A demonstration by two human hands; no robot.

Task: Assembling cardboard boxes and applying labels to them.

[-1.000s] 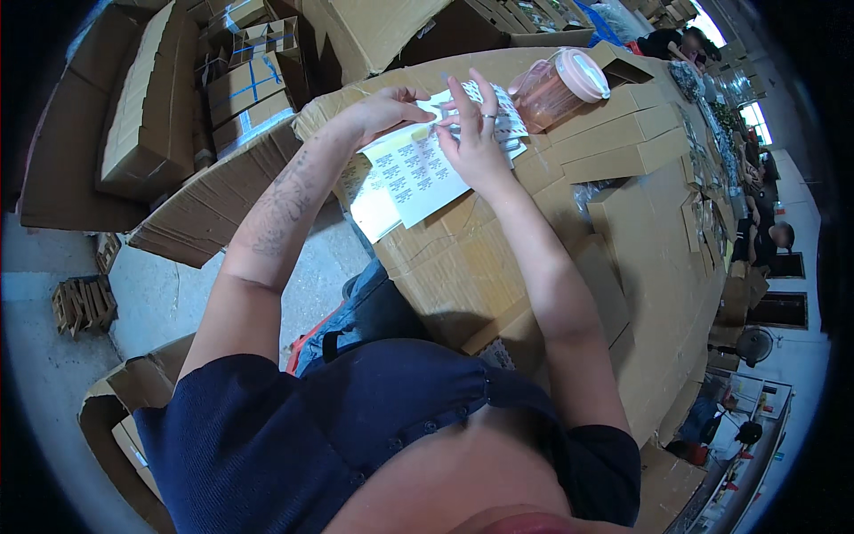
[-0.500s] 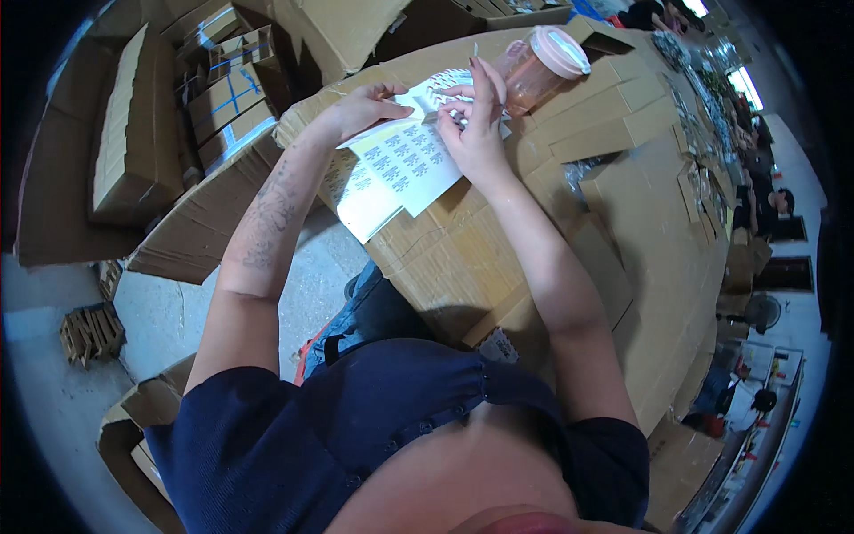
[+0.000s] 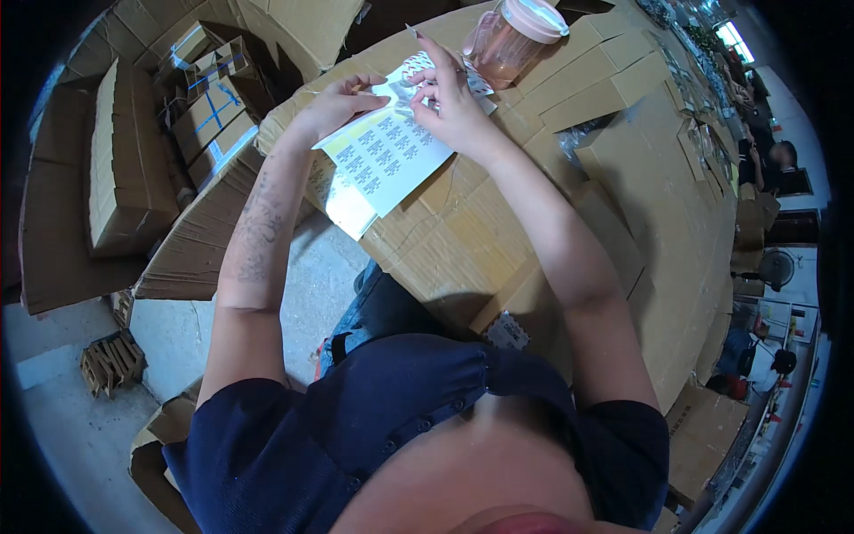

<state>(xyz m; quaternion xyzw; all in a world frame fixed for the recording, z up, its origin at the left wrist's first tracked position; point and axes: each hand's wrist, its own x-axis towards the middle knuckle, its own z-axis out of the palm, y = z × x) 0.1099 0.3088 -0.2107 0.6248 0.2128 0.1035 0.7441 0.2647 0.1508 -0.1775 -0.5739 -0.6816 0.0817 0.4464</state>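
A white sheet of printed labels (image 3: 391,165) lies at the far edge of the cardboard-covered surface, over more paper (image 3: 342,206). My left hand (image 3: 338,109) grips the sheet's upper left edge, its thumb pressed on top. Over the sheet's upper part, my right hand (image 3: 452,105) has thumb and fingers drawn together, the index finger raised. Between the hands shows a small pale, shiny piece (image 3: 405,94), too small to make out. A patterned white sheet (image 3: 420,64) shows behind my right fingers.
A pink-lidded clear bottle (image 3: 514,44) stands just beyond my right hand. Flattened cardboard (image 3: 667,205) spreads to the right. At left, a large open carton (image 3: 191,240) holds boxes tied with blue strap (image 3: 213,116). Cardboard pieces (image 3: 113,363) lie on the floor.
The view has shifted, so the bottle and sheet sit a little higher and further left. Both hands stay at the sheet; my right fingers have moved slightly over it.
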